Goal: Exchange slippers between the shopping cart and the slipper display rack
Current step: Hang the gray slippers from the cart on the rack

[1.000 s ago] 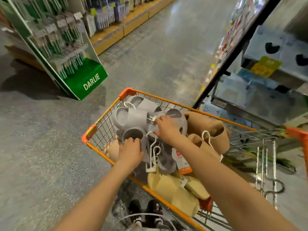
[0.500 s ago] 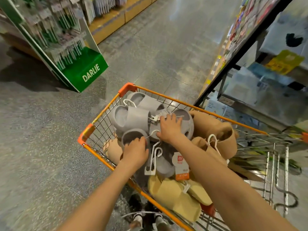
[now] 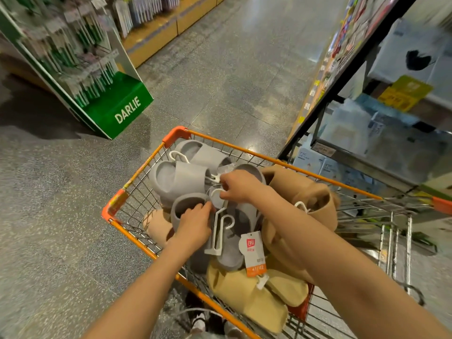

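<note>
Grey slippers (image 3: 178, 178) are piled in the far left corner of my orange shopping cart (image 3: 281, 160), a few pairs clipped on white plastic hangers (image 3: 217, 231). My left hand (image 3: 194, 226) sits on the nearest grey slipper with fingers curled over its edge, right next to a hanger. My right hand (image 3: 238, 185) is pinching a white hanger hook in the middle of the grey pile. A white and orange size tag (image 3: 253, 253) hangs off one grey pair, reads 41/42. Brown slippers (image 3: 305, 192) fill the right side of the cart, yellow ones (image 3: 247, 294) the near end, and a peach pair (image 3: 156, 223) peeks out under the greys on the left. Past the cart there's a green DARLIE display stand (image 3: 122, 106) on the speckled floor (image 3: 232, 69), and a dark shelf rack (image 3: 347, 77) just right of the cart.
</note>
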